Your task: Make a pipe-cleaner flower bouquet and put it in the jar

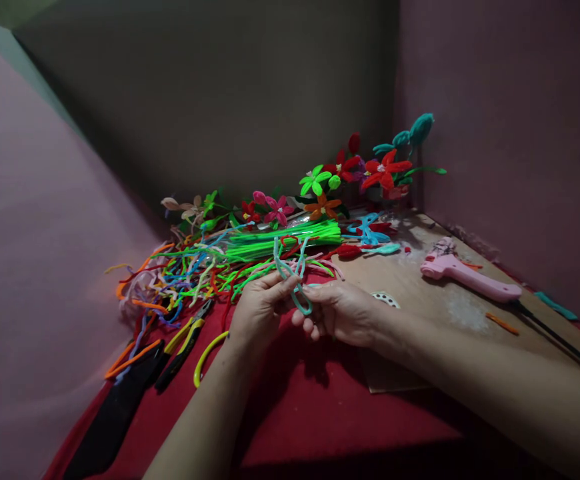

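Between my two hands is a light turquoise pipe cleaner piece (304, 305), bent into a loop below with strands rising above. My left hand (260, 308) pinches it between thumb and fingers from the left side. From the right, my right hand (343, 310) grips the same piece near the loop, its other fingers curled beneath. Just behind the hands lies a bundle of bright green pipe cleaners (285, 239) with loose colored ones around it.
Pliers with yellow and black handles (185, 343) and a black strap-like item (115, 407) lie left. A pink glue gun (470, 277) rests on a wooden board (420, 333) at right. Fuzzy flowers (323, 180) stand at the back by the walls.
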The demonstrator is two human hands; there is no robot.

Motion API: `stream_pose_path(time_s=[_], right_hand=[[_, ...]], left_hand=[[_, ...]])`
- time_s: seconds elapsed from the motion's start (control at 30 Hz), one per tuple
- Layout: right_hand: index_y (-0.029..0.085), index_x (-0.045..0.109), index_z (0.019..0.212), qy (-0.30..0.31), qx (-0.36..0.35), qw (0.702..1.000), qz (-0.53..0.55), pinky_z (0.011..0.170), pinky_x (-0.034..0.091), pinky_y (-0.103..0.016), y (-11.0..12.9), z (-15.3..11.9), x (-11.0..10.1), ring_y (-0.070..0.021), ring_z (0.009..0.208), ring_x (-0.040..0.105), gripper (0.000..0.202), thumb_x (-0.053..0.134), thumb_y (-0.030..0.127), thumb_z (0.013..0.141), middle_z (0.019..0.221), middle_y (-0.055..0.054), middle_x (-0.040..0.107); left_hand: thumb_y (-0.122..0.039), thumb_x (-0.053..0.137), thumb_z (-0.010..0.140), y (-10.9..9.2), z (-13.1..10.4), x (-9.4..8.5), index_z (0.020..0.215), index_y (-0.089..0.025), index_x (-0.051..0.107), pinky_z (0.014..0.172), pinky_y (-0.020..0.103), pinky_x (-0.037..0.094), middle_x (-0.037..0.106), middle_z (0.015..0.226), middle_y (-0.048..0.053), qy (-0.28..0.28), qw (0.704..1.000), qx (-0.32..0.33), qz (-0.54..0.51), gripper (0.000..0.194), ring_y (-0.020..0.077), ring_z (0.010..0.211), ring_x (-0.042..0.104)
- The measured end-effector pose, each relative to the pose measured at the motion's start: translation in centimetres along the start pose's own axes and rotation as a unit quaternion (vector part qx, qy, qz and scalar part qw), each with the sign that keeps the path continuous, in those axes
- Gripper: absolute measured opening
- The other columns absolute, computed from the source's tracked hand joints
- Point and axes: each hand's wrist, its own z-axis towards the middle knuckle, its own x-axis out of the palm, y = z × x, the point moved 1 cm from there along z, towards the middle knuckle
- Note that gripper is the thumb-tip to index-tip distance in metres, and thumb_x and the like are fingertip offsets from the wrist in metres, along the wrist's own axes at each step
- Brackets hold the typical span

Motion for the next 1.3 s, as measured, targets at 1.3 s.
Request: stream_pose_path(time_s=[1.3], right_hand=[[0.009,0.06,0.079,0.009,-0.01,0.989,0.149,0.049,0.039,-0.022,-0.9,0.0,0.0,-0.0072,0.047,0.045,0.012,0.05,0.005,0.075,0.056,0.0,0.052]], left_hand=[[-0.026,0.07,0.067,-0.8,-0.7,0.2,0.077,-0.015,0.06,0.044,0.016,0.044,0.043,0.048,-0.008,-0.033,0.996,0.083,0.028,0.018,0.0024,0.039,0.036]])
